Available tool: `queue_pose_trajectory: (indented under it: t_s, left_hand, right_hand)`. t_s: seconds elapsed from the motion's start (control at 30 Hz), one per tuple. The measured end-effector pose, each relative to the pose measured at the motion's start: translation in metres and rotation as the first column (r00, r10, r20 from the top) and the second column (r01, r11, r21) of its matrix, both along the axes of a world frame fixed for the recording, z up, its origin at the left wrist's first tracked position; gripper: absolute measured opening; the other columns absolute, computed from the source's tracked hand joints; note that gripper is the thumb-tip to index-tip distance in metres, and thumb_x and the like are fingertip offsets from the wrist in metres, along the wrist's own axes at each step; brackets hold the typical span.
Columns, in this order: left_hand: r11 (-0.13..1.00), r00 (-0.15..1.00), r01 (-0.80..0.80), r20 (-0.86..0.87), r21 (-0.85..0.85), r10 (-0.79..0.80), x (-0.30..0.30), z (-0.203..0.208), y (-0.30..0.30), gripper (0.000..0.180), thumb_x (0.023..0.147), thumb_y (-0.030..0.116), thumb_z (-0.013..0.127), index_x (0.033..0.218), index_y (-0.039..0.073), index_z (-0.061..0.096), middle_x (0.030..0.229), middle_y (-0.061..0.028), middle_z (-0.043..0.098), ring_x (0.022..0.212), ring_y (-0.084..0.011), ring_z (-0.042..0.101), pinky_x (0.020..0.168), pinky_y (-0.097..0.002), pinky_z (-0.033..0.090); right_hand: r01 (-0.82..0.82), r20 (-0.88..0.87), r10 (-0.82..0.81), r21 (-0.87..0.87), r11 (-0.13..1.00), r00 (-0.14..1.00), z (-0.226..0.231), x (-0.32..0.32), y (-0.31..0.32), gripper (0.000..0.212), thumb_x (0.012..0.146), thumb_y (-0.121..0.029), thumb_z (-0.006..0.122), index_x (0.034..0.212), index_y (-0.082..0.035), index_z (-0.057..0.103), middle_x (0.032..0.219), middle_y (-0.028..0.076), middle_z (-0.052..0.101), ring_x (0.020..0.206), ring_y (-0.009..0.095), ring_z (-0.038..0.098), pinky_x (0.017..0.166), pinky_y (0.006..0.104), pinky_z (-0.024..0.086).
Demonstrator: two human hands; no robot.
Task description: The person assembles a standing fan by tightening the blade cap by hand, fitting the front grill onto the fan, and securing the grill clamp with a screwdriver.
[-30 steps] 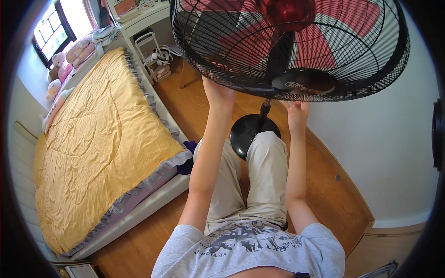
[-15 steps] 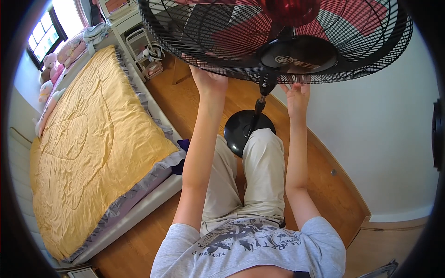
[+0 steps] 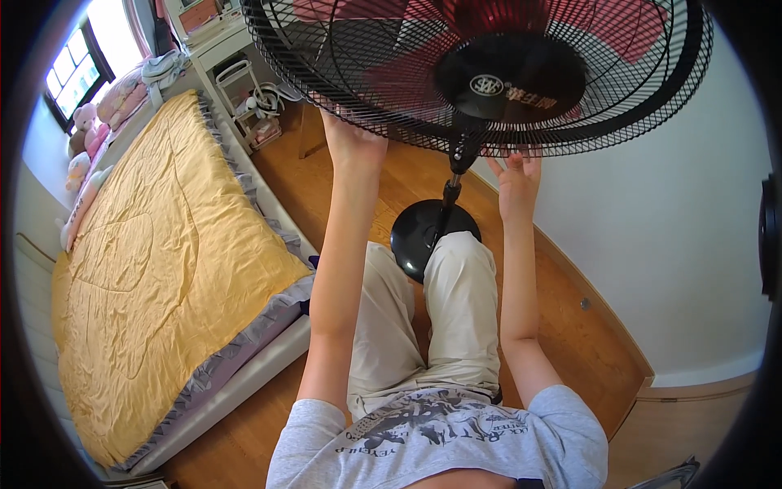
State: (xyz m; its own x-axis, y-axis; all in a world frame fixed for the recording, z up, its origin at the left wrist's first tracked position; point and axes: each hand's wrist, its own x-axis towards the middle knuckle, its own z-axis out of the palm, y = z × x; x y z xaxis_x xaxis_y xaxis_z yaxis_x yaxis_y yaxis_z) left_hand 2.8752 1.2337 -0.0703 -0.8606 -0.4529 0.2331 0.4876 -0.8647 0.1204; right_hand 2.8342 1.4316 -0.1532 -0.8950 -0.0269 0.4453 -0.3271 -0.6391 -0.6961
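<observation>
A black pedestal fan stands before me, its round wire guard (image 3: 619,134) filling the top of the view. Red blades (image 3: 383,81) and a glossy black centre cap (image 3: 509,77) show at the guard. My left hand (image 3: 355,143) reaches up to the guard's lower left rim; its fingers are hidden by the wires. Under the rim to the right of the pole (image 3: 452,191), my right hand (image 3: 519,187) is raised with its fingers apart, their tips partly behind the wires. The fan's round base (image 3: 417,228) rests on the floor just beyond my knees.
Left of me is a bed with a yellow quilt (image 3: 155,261) and several plush toys (image 3: 81,130). A white cart (image 3: 248,102) and a desk (image 3: 216,37) stand beyond it. A white wall (image 3: 643,244) rises close on the right above the wooden floor (image 3: 562,318).
The fan's head has tilted slightly, so its centre cap faces me more and sits higher. Both hands stay at the guard's lower rim, and the view has shifted a little.
</observation>
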Motion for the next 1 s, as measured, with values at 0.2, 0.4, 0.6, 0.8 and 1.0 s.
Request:
queue_pose_trajectory:
  t_s: [0.2,0.4,0.6,0.8,1.0]
  left_hand:
    - [1.0,0.997,0.023,0.075,-0.013,-0.022,-0.013,-0.007,-0.015,0.024,0.085,0.035,0.044,0.085,0.013,0.051,0.075,0.0034,0.049,0.071,-0.0109,0.047,0.068,-0.0254,0.042]
    - [0.999,0.999,0.015,0.046,-0.029,-0.014,-0.017,-0.013,-0.015,0.023,0.085,0.036,0.043,0.081,0.014,0.05,0.074,0.0038,0.048,0.07,-0.0105,0.046,0.067,-0.0251,0.041]
    - [0.999,0.998,0.018,0.062,-0.029,-0.016,-0.007,0.002,-0.007,0.028,0.087,0.036,0.038,0.098,0.013,0.049,0.093,0.0017,0.05,0.081,-0.0138,0.046,0.072,-0.0284,0.041]
    - [0.976,0.996,-0.086,-0.044,-0.2,0.079,-0.003,-0.002,-0.012,0.035,0.087,0.04,0.036,0.107,0.012,0.045,0.096,0.0013,0.048,0.087,-0.0147,0.044,0.079,-0.0301,0.037]
    - [0.903,0.985,-0.169,-0.05,-0.394,0.162,0.023,0.003,0.0,0.05,0.084,0.048,0.038,0.118,0.013,0.032,0.106,0.0019,0.042,0.098,-0.0135,0.038,0.087,-0.0314,0.029]
  right_hand:
    - [-0.023,-0.048,0.022,-0.019,1.0,0.999,0.01,-0.003,-0.001,0.054,0.079,-0.019,0.056,0.122,-0.006,0.025,0.115,0.008,0.039,0.103,0.021,0.044,0.089,0.0477,0.038]
    - [-0.029,-0.029,0.028,-0.018,0.999,0.999,0.009,-0.01,0.0,0.061,0.074,-0.021,0.061,0.122,-0.008,0.026,0.118,0.008,0.036,0.106,0.022,0.041,0.09,0.0433,0.038]
    - [-0.035,0.01,0.036,-0.042,0.999,0.999,0.01,-0.009,-0.002,0.065,0.071,-0.02,0.065,0.122,-0.01,0.026,0.117,0.007,0.034,0.107,0.021,0.04,0.09,0.0407,0.039]
    - [-0.032,0.009,0.032,-0.036,0.999,0.999,0.015,-0.005,0.002,0.058,0.077,-0.019,0.058,0.123,-0.007,0.023,0.111,0.008,0.041,0.103,0.023,0.044,0.091,0.0475,0.035]
    - [-0.067,0.051,0.069,-0.045,0.997,0.996,0.016,0.005,0.002,0.058,0.073,-0.022,0.062,0.12,-0.011,0.029,0.114,0.005,0.038,0.104,0.021,0.043,0.089,0.0428,0.039]
